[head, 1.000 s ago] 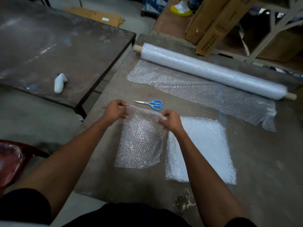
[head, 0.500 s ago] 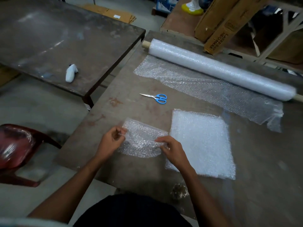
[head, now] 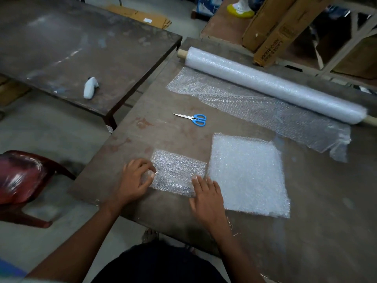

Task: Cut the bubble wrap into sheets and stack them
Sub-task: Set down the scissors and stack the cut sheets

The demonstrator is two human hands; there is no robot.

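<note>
Both hands down on the folded bubble wrap sheet (head: 178,173) near the table (head: 306,231) edge: left hand (head: 135,181) curls fingers onto its left end, right hand (head: 207,198) presses flat, hiding the corner beside the stack (head: 247,174).

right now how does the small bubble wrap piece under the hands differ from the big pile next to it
The small piece is thin and see-through, the table showing through it; the pile is thick and milky white. The small piece is a low rectangle, the pile larger and squarer. The left hand and right hand touch the small piece; the pile lies untouched. Both are bubble wrap lying flat on the table.
</note>
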